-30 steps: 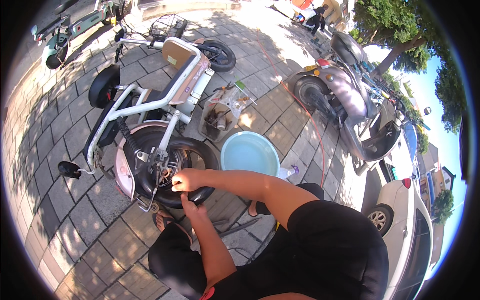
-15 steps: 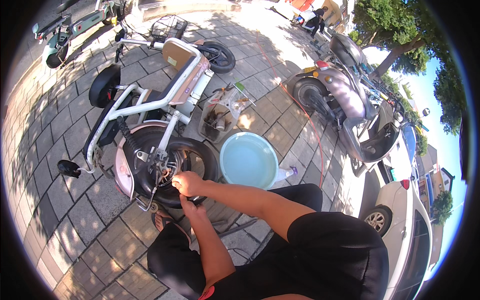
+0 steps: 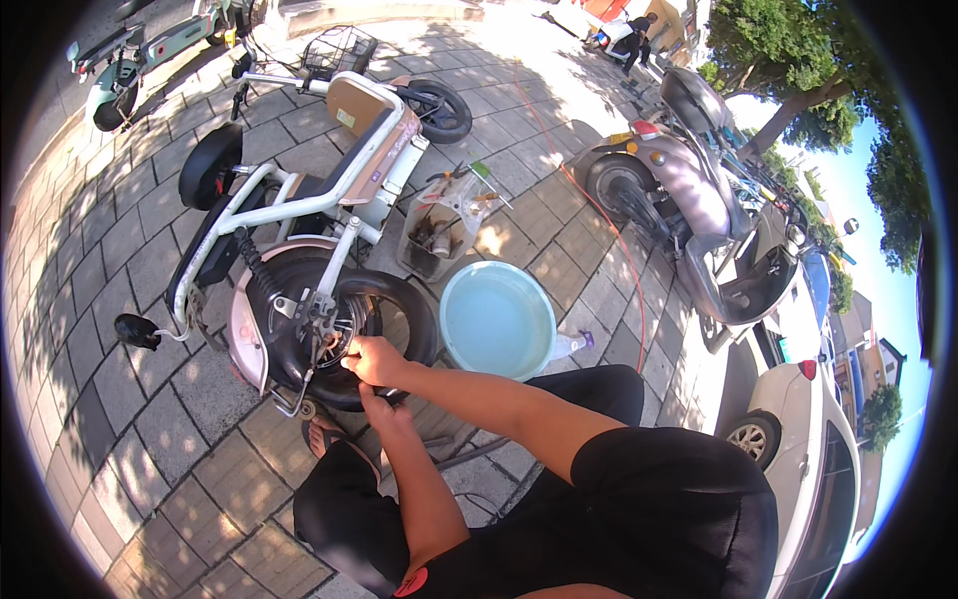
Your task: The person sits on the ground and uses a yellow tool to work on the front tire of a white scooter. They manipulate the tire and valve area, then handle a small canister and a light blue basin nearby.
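Note:
A white electric scooter (image 3: 374, 175) lies on its side on the paving, with its rear wheel hub (image 3: 324, 324) close to my hands. From that wheel a black inner tube (image 3: 417, 317) bulges out in a wide loop. My right hand (image 3: 374, 361) is closed in a fist at the lower inside of the loop, beside the spokes; what its fingers hold is hidden. Just below it, my left hand (image 3: 387, 407) is closed at the loop's lower edge, its fingers partly covered by the rubber. A sandalled foot (image 3: 321, 436) is next to the wheel.
A light blue basin (image 3: 497, 321) of water stands right of the wheel. Behind it sits a clear tub (image 3: 434, 235) of tools. A red hose (image 3: 631, 265) crosses the paving. A parked grey scooter (image 3: 689, 190) and white car (image 3: 808, 449) stand right; a person (image 3: 633, 42) sits far back.
My hands stay at the inner tube and have barely moved; the right fist has shifted very slightly. The scooter, basin and tub are where they were.

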`<state>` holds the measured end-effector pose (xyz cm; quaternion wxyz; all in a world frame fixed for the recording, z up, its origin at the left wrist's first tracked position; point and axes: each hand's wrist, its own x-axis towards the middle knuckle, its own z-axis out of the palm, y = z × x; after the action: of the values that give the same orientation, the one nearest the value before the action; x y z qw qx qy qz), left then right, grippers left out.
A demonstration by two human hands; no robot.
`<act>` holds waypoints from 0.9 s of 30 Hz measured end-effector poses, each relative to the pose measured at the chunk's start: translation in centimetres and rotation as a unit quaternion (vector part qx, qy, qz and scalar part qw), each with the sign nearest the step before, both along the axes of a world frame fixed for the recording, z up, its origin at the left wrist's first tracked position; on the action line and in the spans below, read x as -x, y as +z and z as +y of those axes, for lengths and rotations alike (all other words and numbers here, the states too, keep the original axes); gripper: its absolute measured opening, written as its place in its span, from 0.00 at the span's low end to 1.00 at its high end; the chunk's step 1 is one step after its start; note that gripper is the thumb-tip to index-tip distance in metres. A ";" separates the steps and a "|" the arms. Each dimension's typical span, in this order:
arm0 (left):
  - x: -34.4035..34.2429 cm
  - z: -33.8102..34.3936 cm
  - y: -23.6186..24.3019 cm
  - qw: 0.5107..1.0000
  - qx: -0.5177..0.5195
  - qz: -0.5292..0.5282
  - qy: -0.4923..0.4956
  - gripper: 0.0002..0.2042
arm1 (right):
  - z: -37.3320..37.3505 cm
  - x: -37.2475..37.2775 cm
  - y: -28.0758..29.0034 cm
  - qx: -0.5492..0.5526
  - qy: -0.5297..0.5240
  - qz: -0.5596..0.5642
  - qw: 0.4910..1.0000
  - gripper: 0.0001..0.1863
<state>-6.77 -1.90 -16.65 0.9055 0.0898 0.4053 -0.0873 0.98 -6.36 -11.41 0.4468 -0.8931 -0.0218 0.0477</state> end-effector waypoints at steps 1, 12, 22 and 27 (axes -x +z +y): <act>-0.1 0.0 0.4 1.000 0.002 0.003 0.003 0.13 | -0.1 -0.1 0.0 0.011 0.016 0.003 1.000 0.14; -0.5 0.2 -1.8 0.998 -0.009 -0.053 -0.010 0.14 | 0.0 -0.5 -1.8 0.030 0.068 -0.038 0.997 0.10; 0.3 0.7 -2.5 0.998 0.007 -0.059 -0.016 0.21 | 0.2 -0.6 -0.8 0.023 0.041 0.002 0.999 0.14; 0.3 0.2 -3.0 0.999 0.012 -0.049 -0.006 0.18 | -0.2 -0.4 -1.3 0.081 0.066 -0.033 0.994 0.12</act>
<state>-7.02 -1.73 -19.60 0.9248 0.0850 0.3591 -0.0928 1.34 -6.53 -12.73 0.3677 -0.9241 -0.0915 0.0490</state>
